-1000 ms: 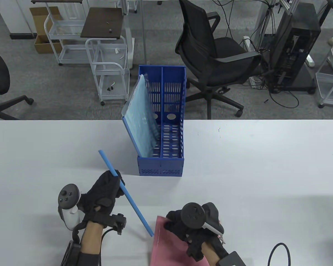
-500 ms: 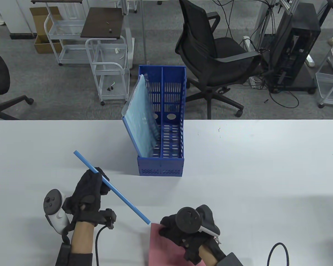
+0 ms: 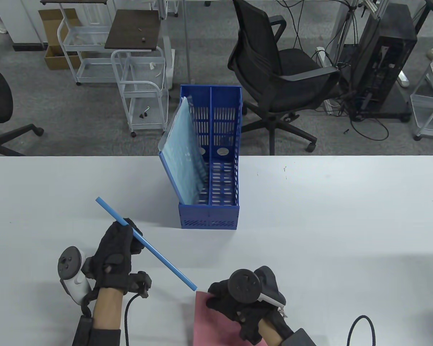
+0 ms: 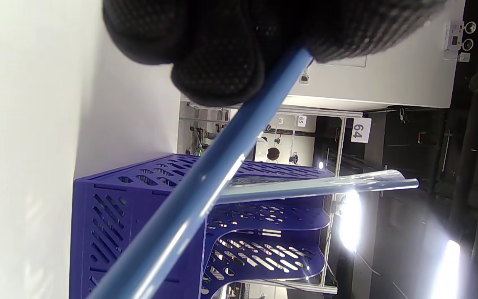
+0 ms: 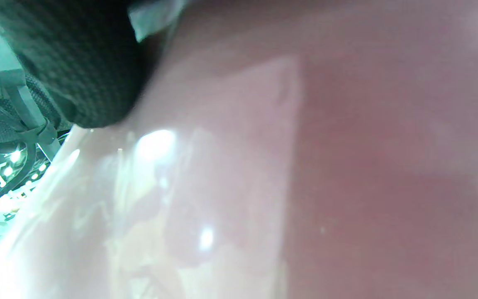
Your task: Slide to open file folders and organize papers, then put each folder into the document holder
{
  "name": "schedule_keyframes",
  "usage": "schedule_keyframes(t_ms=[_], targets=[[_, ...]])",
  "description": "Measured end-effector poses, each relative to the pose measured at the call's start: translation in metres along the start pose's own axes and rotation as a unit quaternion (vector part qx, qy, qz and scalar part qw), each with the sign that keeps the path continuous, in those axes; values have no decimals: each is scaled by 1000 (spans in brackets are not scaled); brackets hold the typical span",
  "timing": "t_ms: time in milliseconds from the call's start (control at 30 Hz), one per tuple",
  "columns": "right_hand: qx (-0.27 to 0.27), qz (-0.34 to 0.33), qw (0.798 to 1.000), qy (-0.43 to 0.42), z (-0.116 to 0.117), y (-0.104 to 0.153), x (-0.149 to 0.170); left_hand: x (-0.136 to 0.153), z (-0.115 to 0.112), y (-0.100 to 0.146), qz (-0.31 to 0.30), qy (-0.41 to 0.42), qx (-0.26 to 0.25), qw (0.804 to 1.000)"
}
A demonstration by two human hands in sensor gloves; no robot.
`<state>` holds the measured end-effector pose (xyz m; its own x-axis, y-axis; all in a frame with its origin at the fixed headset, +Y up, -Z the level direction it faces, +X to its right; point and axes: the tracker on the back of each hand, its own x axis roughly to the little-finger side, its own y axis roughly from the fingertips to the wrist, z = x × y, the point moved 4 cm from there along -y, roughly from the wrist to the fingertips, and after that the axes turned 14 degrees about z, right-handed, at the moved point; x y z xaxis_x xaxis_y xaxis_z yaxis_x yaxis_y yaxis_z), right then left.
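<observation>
My left hand (image 3: 121, 243) grips a long blue slide bar (image 3: 146, 244) near its far end, and the bar slants from upper left down to the corner of a pink folder (image 3: 216, 320). In the left wrist view the slide bar (image 4: 206, 191) runs out from under my gloved fingers (image 4: 222, 62). My right hand (image 3: 231, 299) holds the pink folder at its top edge near the table's front; the folder (image 5: 305, 166) fills the right wrist view. The blue document holder (image 3: 223, 212) stands mid-table with a light blue folder (image 3: 184, 155) leaning in its left slot.
The white table (image 3: 328, 216) stretches to both sides of the holder. A black office chair (image 3: 274, 72), white wire carts (image 3: 140, 83) and a computer tower (image 3: 382, 61) stand on the floor beyond the far edge. The holder's right slot (image 3: 225, 173) has nothing in it.
My left hand has drawn the blue slide bar to the left and away from the pink folder; its lower end now sits at the folder's top-left corner. My right hand shifted slightly left with the folder.
</observation>
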<state>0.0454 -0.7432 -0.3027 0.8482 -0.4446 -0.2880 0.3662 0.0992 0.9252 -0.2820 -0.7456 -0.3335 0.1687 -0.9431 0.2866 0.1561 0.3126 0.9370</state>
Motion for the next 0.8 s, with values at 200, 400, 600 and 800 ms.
schedule_keyframes(t_ms=[200, 400, 600, 800], targets=[[-11, -3, 1000, 11, 3, 0, -3, -6, -15, 2, -10, -38, 33, 999], [-22, -8, 1000, 20, 5, 0, -8, -14, -54, 11, -26, -161, 65, 984], [-27, 2, 1000, 5, 4, -3, -2, 5, -116, 20, -16, -300, 121, 946], [-3, 40, 999, -5, -4, -5, 11, 25, -147, 22, -8, -372, 142, 917]])
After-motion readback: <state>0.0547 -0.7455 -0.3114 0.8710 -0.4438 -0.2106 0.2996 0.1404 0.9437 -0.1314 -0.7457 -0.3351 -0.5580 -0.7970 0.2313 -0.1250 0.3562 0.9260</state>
